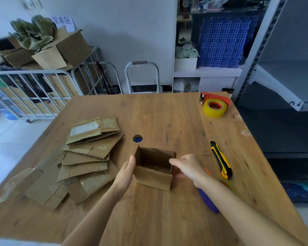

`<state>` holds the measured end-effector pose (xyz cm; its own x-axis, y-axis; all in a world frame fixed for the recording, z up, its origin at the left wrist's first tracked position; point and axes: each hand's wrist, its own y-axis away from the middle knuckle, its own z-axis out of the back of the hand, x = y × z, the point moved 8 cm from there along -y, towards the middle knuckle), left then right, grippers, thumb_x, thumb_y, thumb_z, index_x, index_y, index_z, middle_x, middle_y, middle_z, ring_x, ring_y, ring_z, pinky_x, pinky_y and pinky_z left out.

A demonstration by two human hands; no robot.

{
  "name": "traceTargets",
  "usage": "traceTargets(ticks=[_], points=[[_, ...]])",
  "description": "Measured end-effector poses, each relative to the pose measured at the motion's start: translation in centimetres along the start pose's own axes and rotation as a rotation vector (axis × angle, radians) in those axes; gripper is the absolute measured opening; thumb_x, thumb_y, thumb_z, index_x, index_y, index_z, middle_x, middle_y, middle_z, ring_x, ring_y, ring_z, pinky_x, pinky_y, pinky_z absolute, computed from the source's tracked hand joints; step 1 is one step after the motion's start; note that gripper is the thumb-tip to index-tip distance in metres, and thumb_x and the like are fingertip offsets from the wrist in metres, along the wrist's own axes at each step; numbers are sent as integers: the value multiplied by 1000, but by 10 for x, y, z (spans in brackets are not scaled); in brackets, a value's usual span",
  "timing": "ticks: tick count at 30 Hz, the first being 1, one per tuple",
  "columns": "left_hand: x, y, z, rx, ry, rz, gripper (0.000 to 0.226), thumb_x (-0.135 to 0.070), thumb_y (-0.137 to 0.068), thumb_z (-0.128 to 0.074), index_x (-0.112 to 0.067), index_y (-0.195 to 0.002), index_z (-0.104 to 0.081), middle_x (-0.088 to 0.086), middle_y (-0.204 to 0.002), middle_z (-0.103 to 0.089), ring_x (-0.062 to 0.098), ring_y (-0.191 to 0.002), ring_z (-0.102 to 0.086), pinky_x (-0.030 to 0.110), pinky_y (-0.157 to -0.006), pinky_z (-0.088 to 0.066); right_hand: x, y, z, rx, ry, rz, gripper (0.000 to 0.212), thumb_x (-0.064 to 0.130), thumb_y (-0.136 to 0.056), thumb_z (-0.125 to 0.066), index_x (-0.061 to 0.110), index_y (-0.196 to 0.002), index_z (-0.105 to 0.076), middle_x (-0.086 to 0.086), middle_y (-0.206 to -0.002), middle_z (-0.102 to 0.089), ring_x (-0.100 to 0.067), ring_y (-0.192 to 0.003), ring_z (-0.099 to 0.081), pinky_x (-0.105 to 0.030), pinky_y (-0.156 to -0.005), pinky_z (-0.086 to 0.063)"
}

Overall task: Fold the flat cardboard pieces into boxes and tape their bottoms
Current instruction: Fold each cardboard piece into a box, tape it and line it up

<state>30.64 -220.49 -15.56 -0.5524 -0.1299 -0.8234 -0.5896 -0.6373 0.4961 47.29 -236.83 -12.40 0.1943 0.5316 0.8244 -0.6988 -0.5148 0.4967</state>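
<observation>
From the head camera, we look down at a wooden bench [167, 112]. In the middle, near us, stands one small box [154, 176]. It is opened up into a square shape, and its top is open. A flap hangs down on the side that faces us.

The left hand [126, 174] lies flat against the left wall of the box with its fingers straight. That grip is released and only presses. The right hand [188, 167] reaches to the right wall, with its fingers at the top edge. It is blurry, so we cannot tell if that grip pinches the wall or only touches it.

Left of the box lies a messy pile of flat cardboard pieces [89, 157]. The tape roll [214, 108] sits in its holder at the far right corner, well apart from both hands. A yellow knife [221, 161] lies to the right of the box. Something purple [209, 203] peeks out under the right arm.

We think the job is near its start. One box has its shape, but we cannot see its bottom, and no tape is in hand. Closing the bottom flaps, taping them, and doing the whole pile are left.
</observation>
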Motion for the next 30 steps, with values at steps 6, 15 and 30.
traceTargets(ticks=[6, 15, 30], points=[[-28, 2, 7, -265, -89, -91, 16, -31, -97, -51, -17, -96, -59, 8, -97, -64, 21, -86, -62, 43, -82, -54, -3, -3, 3, 30, -3, 22, 13, 11, -89, -57, 2, -95, -64, -8, -89, -62, -19, -82, -65, -14, -46, -48], [-61, -28, 17, -96, -127, -176, 28, -38, -97, -48, -20, -103, -69, 8, -95, -67, 23, -92, -63, 48, -93, -51, -9, -17, -5, 125, -321, -126, 18, -7, -84, -58, -5, -99, -66, -20, -99, -71, -27, -89, -72, -30, -65, -59], [-140, -163, 132, -218, -739, -346, 50, -28, -96, -50, -7, -140, -42, 11, -133, -55, 27, -121, -51, 35, -95, -42, 105, -159, -65, -67, -700, -233, 20, -12, -85, -51, 0, -101, -56, -24, -110, -58, -37, -101, -63, -49, -89, -55]])
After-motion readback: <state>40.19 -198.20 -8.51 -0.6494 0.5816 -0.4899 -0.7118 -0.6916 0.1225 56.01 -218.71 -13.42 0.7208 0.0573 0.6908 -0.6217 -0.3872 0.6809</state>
